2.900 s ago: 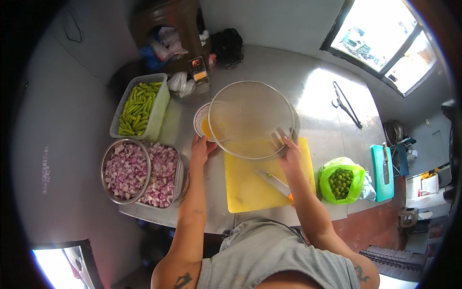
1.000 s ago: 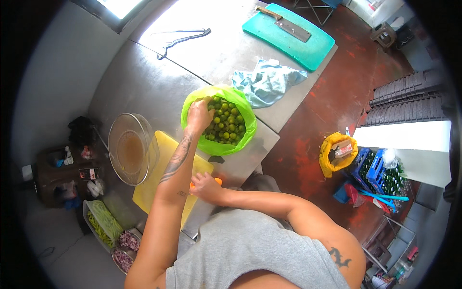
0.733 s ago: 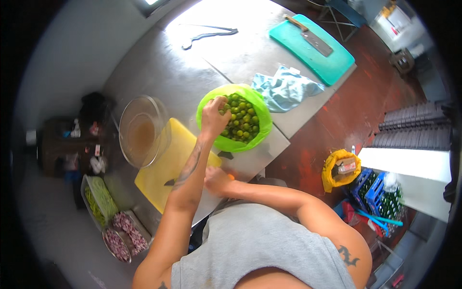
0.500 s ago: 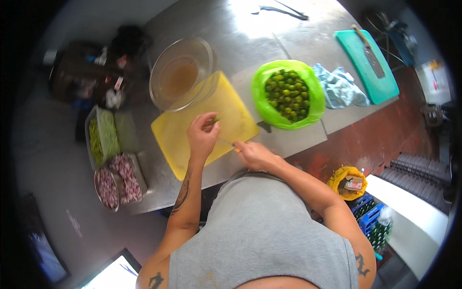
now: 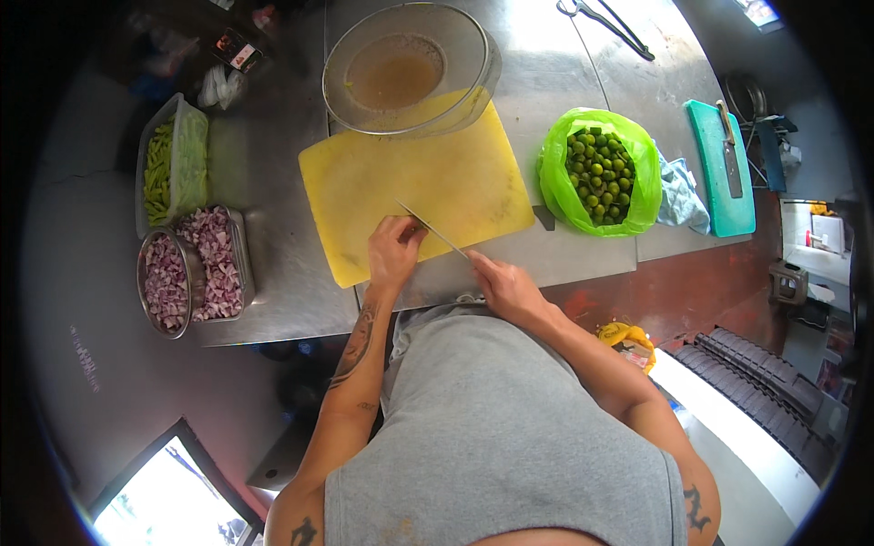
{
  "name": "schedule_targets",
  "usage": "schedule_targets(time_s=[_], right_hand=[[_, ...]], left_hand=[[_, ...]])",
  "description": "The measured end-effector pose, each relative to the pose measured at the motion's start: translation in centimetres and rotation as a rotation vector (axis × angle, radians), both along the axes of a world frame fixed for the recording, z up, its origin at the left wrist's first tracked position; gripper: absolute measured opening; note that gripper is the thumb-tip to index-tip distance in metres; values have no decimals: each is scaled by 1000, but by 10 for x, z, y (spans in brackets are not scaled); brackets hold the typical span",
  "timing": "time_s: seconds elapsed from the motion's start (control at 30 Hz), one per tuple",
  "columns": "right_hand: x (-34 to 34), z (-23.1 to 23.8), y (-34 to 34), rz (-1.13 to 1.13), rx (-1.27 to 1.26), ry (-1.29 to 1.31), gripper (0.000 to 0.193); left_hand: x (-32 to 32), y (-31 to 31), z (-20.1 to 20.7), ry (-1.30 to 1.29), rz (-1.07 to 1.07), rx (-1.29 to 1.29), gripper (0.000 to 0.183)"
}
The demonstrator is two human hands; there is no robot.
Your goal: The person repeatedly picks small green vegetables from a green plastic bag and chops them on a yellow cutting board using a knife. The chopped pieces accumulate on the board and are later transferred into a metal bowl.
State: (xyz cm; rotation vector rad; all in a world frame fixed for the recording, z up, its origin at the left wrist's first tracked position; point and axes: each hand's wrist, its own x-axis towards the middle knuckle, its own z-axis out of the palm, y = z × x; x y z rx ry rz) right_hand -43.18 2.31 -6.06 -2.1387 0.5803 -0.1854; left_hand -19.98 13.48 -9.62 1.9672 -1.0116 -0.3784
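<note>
My left hand (image 5: 393, 249) is at the near edge of a yellow cutting board (image 5: 419, 177), fingertips pinched together. Whatever is between them is hidden. In my right hand (image 5: 510, 289) is a slim knife (image 5: 431, 229), gripped by its handle. Its blade slants up and left over the board, the tip just beyond my left fingertips. A clear glass bowl (image 5: 482, 71) holding brownish liquid stands at the far side, overlapping the board's far edge. To the right, a bright green plastic bag (image 5: 553, 173) stands open, full of small green citrus fruits (image 5: 601, 173).
Chopped red onion fills a round metal bowl (image 5: 194, 296) and a container beside it at left. Behind them is a plastic tub (image 5: 196, 150) of cut green vegetables. A blue cloth (image 5: 681, 200), a teal board (image 5: 715, 164) with another knife (image 5: 731, 155), and tongs (image 5: 614, 27) lie rightward.
The view has shifted, so the board and bowls appear higher. A small green piece seen in my left fingers is now hidden. The knife blade now reaches past my left fingertips.
</note>
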Motion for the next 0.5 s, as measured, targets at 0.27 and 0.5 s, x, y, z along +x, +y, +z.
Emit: schedule_targets(time_s=[0.27, 0.5], right_hand=[[17, 0, 9, -32, -29, -1, 33], [36, -11, 4, -18, 42, 46, 29]], left_hand=[[1, 0, 0, 73, -27, -13, 15], [-4, 3, -9, 94, 22, -52, 18]])
